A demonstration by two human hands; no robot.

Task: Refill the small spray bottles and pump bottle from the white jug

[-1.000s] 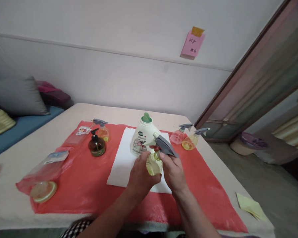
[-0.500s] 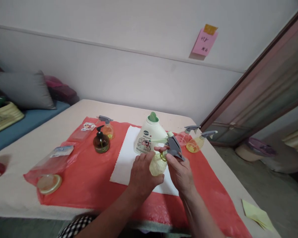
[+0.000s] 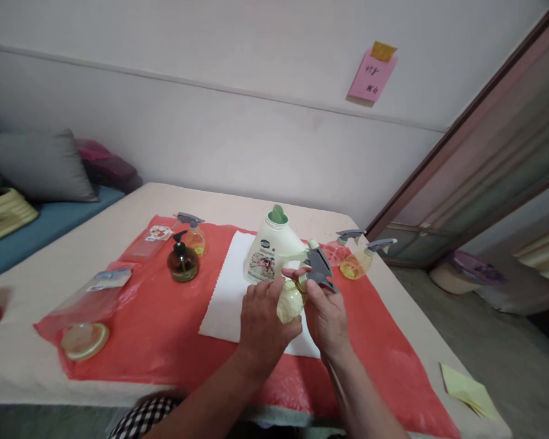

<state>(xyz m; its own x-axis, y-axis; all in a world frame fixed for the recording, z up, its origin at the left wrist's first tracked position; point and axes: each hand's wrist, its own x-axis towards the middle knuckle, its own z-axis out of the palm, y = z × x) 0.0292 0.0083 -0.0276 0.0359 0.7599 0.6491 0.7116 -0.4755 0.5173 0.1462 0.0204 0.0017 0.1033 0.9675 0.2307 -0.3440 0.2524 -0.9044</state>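
Note:
Between my hands, tilted over the white cloth [image 3: 220,312], is a small clear yellowish spray bottle [image 3: 290,303] with a grey trigger head. My left hand [image 3: 264,317] wraps around the bottle's body. At the neck, my right hand [image 3: 327,314] has its fingers closed around the grey spray head [image 3: 320,268]. The join between head and bottle is partly covered by my fingers. Just behind stands a large pale green jug [image 3: 268,247] with a printed label; a green piece shows in its open mouth.
On the red plastic sheet [image 3: 155,317] stand a dark pump bottle [image 3: 183,262] and an orange spray bottle [image 3: 196,238] at left. A pink spray bottle [image 3: 335,251] and a yellow spray bottle [image 3: 357,265] stand at right. Clear packages [image 3: 98,296] and a round lid [image 3: 86,341] lie at left.
The view has shifted slightly, moving the scene a little to the left. Both hands keep their hold on the spray bottle, with the right fingers shifted slightly at its neck.

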